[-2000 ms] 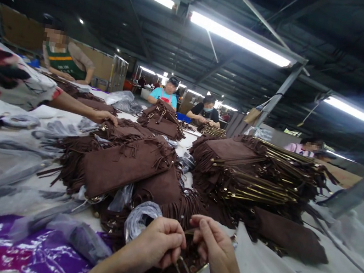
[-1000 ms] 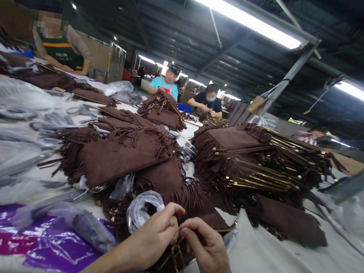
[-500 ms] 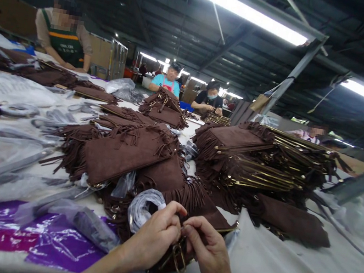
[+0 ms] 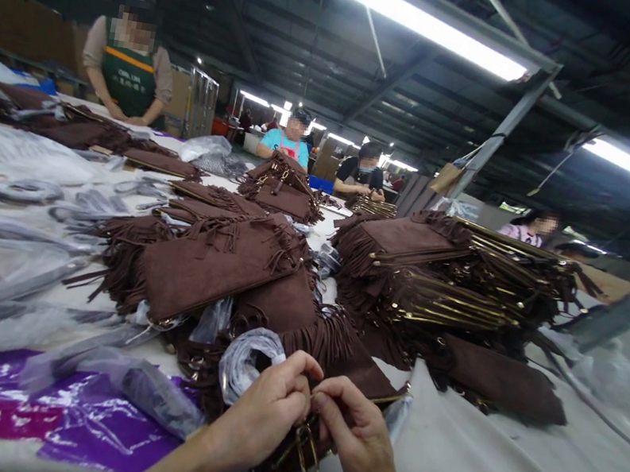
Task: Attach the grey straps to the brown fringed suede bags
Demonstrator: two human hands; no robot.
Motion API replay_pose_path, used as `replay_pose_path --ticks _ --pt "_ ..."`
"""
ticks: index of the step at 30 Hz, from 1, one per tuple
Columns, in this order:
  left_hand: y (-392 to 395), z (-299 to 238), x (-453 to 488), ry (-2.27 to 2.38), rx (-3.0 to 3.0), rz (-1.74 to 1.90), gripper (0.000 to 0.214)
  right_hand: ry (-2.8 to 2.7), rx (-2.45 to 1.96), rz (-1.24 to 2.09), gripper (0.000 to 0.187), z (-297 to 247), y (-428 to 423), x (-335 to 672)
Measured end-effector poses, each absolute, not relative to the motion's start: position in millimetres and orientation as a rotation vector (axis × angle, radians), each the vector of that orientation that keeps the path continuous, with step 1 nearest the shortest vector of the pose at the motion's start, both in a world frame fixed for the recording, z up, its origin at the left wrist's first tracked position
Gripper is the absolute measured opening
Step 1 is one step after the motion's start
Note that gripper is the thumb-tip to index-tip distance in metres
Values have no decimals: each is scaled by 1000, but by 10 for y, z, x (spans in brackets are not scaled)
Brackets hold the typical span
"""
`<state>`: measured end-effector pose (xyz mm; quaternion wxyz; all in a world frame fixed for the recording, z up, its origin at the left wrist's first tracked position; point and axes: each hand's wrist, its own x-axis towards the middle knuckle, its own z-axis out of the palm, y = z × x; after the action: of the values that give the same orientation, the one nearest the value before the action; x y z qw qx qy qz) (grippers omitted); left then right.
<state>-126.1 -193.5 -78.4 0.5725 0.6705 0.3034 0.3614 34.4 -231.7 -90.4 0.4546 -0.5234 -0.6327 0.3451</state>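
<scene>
Fingers (image 4: 338, 390) pinched together, on what I can't tell, left hand (image 4: 272, 402) and right hand (image 4: 358, 430) meet by one gold clasp (image 4: 304, 445) pointing near, long axis near-to-far, one coil (image 4: 236, 364) leftward.

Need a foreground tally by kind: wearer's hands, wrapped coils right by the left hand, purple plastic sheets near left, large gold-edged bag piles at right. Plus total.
Left hand and right hand: 2
Wrapped coil: 1
Purple plastic sheet: 1
Large gold-edged bag pile: 1
Total: 5, with the pile counted as one
</scene>
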Motion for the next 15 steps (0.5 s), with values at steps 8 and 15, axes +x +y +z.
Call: replay_pose_path --ticks 8,15 --pt "-2060 -719 -1261 856 1753 909 23 -1738 -1360 598 24 -839 -2343 294" --pt "-2076 -772 -1217 907 1771 895 25 -1850 -1300 357 24 -897 -2318 220"
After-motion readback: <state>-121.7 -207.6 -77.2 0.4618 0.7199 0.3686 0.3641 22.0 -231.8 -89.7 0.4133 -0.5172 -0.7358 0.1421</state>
